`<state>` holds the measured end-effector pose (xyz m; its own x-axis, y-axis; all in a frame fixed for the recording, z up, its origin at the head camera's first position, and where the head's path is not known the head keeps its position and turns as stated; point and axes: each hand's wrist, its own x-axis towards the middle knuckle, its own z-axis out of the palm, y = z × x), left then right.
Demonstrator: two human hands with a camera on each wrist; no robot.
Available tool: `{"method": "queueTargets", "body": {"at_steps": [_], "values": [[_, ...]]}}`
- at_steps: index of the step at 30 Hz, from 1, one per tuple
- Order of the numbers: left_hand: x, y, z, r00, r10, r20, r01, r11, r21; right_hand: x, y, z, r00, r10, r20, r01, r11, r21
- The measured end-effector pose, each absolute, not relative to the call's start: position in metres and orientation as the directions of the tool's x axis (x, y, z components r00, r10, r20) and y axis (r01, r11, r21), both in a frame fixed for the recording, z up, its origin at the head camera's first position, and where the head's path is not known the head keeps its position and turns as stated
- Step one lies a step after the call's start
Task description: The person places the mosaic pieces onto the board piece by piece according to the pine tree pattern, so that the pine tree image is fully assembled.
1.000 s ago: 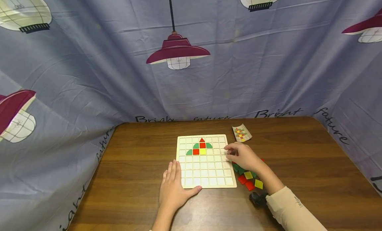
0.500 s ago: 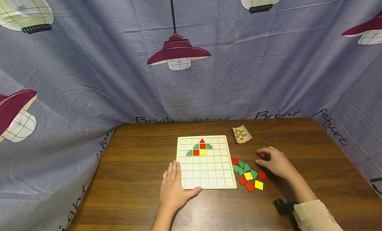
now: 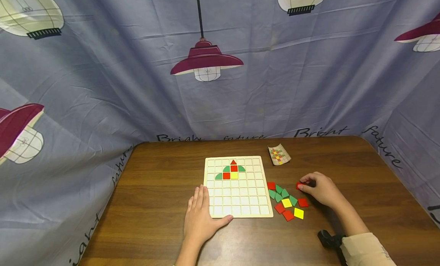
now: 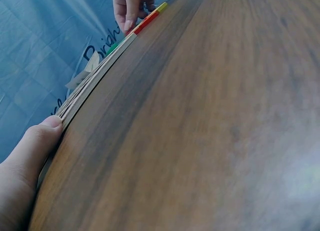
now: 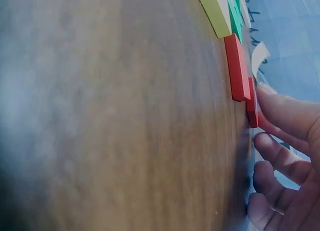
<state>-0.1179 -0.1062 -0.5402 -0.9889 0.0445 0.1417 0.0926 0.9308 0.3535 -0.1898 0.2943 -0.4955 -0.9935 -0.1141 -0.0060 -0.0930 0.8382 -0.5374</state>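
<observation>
A pale square grid board [image 3: 240, 193] lies on the table with red, green and yellow tiles [image 3: 234, 168] set in its upper cells. At its lower left corner rests my left hand [image 3: 199, 220], fingers straight along the left edge and thumb along the near edge. In the left wrist view, the thumb [image 4: 42, 136] touches the board's rim. My right hand [image 3: 321, 189], right of the loose tiles, pinches a red tile [image 3: 298, 185] between thumb and fingers at the tabletop. The right wrist view shows that red tile [image 5: 252, 106] beside the thumb, partly behind another red tile [image 5: 237, 68].
Several loose green tiles [image 3: 279, 197], red tiles [image 3: 288, 215] and yellow tiles [image 3: 298, 213] lie between the board and my right hand. A curled pattern card [image 3: 279, 155] sits behind them. A printed curtain [image 3: 220, 105] stands beyond the wooden table [image 3: 154, 197].
My right hand has moved from the board's right edge, rightward past the loose tiles, and its fingers have come onto a red tile. The left hand has stayed in place.
</observation>
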Motion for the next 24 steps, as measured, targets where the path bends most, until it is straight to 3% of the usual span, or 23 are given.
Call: {"method": "queueTargets", "body": {"at_steps": [14,24], "values": [[-0.119,-0.107,-0.538,-0.99,0.046,0.131,0.09,0.931,0.354,-0.195,0.292,-0.491,-0.992,-0.109,-0.059,-0.058,0.829,-0.557],[-0.118,-0.107,-0.539,-0.991,0.046,0.124,0.088,0.93,0.358,-0.211,0.26,-0.484,-0.992,-0.113,-0.053,-0.057,0.786,-0.616]]}}
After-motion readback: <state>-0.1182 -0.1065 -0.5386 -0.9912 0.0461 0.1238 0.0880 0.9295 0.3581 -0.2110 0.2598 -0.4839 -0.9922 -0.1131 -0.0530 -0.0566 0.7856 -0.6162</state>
